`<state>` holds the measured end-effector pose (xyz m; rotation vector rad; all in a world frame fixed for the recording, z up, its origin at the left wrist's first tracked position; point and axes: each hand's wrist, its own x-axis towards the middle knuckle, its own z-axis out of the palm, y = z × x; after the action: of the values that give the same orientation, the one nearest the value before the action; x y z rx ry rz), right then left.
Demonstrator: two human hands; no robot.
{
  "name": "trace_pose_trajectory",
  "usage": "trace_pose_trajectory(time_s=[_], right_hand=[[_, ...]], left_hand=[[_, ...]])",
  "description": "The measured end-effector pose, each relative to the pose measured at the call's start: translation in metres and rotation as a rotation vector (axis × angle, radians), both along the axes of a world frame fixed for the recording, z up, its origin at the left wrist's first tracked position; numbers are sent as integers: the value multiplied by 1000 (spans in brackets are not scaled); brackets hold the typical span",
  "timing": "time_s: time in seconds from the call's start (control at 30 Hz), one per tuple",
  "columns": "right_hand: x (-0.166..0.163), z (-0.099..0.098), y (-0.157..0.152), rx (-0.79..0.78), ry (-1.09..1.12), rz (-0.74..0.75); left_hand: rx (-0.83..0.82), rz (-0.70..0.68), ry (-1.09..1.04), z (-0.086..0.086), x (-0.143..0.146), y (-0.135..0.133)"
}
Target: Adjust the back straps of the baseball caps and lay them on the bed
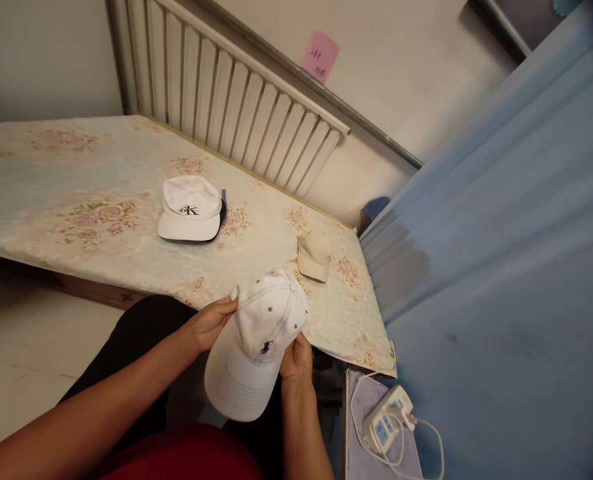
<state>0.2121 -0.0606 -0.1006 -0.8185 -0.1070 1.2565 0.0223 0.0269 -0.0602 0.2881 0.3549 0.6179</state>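
White baseball cap with a dark polo-rider emblem (271, 320) held up above the lap, just off the near edge of the floral cloth (266, 220); crown tipped away from the body, curved brim pointed back and down toward it; left hand (212, 325) closed lightly on one side of the crown, thumb laid near the edge; right hand (297, 357) closed on the opposite side, fingers curled at the lower rim, partly hidden by the crown; weight thus shared by both hands, neither free. Handling, by judgement: very light; crown of soft cloth, likely to dent or fold under a firm pinch; brim stiffer, its curve probably kept if not pressed flat; little slip expected from the fabric, no fragility, though pale cloth may be marked easily; best held at the lower rim of the crown on either side, or by the brim alone if one hand is needed. Around it: a white CK-lettered cap (191, 203) rested on the cloth toward the left, brim toward the near edge; a beige cap (315, 252) set beyond the held one, to the right, untouched; a white power strip (389, 420) seen at lower right, well apart from the caps, with its cable looped about it.
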Motion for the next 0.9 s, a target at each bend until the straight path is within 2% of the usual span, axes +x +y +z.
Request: trace_pose_trajectory(time_s=[0.17,0.5,0.77,0.9], right_hand=[[1,1,-1,-3,27,48],[5,9,-6,54,-82,8],[5,26,-11,79,-176,99],[7,25,-15,69,-177,95]], left_hand=[[-10,4,-7,0,-2,0],[-3,-199,-207,0,-7,2],[31,-148,-206,10,-8,3],[15,-142,-178,12,-8,7]])
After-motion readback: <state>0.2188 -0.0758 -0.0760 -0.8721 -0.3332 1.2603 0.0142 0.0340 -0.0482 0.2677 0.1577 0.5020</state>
